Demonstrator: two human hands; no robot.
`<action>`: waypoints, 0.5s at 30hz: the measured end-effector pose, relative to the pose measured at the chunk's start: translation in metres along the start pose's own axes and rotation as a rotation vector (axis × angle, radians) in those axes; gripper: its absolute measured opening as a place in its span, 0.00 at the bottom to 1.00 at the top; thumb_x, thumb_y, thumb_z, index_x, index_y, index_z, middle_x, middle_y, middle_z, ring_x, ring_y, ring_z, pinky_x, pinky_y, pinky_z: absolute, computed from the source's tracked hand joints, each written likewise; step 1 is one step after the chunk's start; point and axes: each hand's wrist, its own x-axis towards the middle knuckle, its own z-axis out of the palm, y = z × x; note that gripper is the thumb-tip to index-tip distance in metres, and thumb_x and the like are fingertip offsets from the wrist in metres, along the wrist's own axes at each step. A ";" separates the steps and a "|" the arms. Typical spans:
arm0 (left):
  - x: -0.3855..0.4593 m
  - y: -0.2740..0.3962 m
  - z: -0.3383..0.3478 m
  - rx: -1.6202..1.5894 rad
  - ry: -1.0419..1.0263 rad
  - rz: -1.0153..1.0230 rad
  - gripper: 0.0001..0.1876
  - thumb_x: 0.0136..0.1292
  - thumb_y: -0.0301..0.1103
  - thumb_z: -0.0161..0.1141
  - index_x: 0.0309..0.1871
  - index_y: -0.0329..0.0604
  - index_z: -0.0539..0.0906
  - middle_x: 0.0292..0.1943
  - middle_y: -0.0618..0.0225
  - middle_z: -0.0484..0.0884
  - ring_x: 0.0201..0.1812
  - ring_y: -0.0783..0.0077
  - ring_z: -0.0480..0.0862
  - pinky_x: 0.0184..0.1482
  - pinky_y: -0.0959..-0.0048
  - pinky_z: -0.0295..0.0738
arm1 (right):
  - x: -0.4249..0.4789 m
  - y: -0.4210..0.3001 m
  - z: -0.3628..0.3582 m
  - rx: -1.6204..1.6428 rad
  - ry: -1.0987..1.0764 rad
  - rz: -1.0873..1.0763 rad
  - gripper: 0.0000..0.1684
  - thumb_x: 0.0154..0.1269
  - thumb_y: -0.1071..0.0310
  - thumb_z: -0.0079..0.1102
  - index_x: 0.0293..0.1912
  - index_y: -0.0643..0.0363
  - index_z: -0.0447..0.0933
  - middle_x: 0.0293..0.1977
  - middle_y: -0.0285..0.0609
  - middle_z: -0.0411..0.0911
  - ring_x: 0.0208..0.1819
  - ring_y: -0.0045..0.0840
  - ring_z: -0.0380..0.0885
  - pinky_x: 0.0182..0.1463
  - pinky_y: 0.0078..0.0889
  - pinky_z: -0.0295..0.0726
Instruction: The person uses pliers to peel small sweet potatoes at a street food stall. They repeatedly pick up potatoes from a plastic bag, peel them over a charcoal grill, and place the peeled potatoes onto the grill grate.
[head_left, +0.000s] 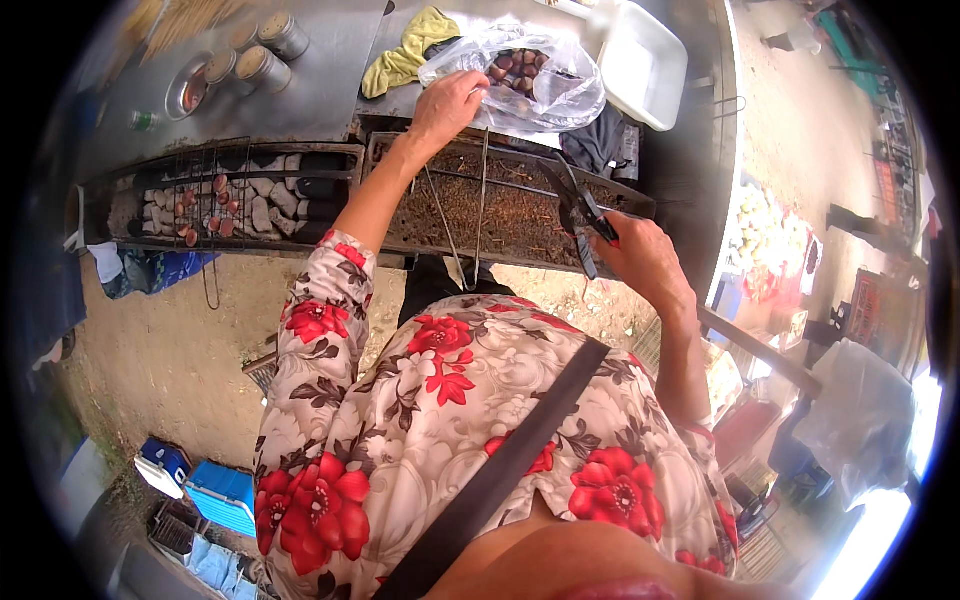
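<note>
My left hand reaches to the left rim of a clear plastic bag. Its fingertips touch or overlap the plastic; whether something is pinched between them is hidden. Brown chestnuts lie inside the bag. In my right hand is a pair of dark pruning shears, blades pointing up and left over the grill trough, which holds brown debris. To the left, a wire grill rack carries several chestnuts above grey and black charcoal.
A bent metal wire handle crosses the trough and sticks out towards me. Beyond it are a yellow-green cloth, a white plastic basin, lidded metal shakers and a steel bowl. Blue coolers stand on the ground at lower left.
</note>
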 end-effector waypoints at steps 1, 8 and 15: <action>0.012 -0.002 0.019 0.004 -0.053 0.058 0.06 0.59 0.32 0.53 0.36 0.43 0.77 0.34 0.62 0.81 0.38 0.56 0.80 0.40 0.62 0.74 | -0.011 0.001 0.002 0.025 0.028 0.022 0.13 0.57 0.61 0.59 0.36 0.61 0.74 0.22 0.53 0.74 0.31 0.49 0.74 0.34 0.45 0.71; 0.043 -0.023 0.064 0.324 -0.302 0.123 0.12 0.53 0.30 0.55 0.43 0.48 0.78 0.37 0.57 0.72 0.36 0.49 0.78 0.39 0.56 0.73 | -0.047 0.013 0.025 0.058 0.094 0.157 0.14 0.56 0.59 0.58 0.35 0.60 0.75 0.25 0.52 0.77 0.33 0.47 0.77 0.37 0.46 0.74; 0.039 -0.021 0.077 0.604 -0.335 0.296 0.06 0.57 0.30 0.52 0.37 0.45 0.76 0.36 0.59 0.71 0.37 0.56 0.78 0.37 0.60 0.75 | -0.061 0.009 0.025 0.153 0.083 0.199 0.15 0.56 0.57 0.56 0.33 0.60 0.76 0.25 0.51 0.77 0.33 0.46 0.78 0.38 0.46 0.75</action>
